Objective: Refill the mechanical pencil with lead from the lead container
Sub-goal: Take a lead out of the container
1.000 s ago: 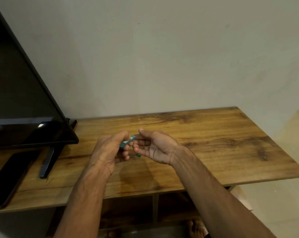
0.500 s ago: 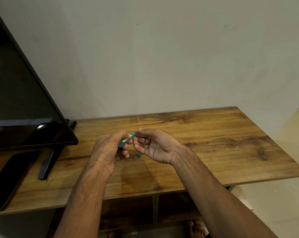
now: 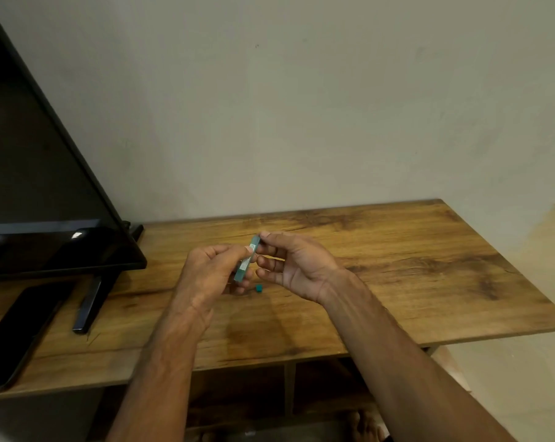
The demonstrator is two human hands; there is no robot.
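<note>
Teal lead container (image 3: 246, 263) is being gripped low down by the left hand (image 3: 206, 275), fingers curled, while its upper end is being pinched by the right hand (image 3: 296, 266); a teal cap (image 3: 259, 289) is lying on the bench (image 3: 413, 282) just below.

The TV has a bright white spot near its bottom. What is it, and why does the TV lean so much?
Head view: the spot is glare, a light reflected in the dark TV screen; head view: the wide-angle lens probably stretches the picture's edges, so the TV slants; head view: the small lead container looks slightly soft.
</note>
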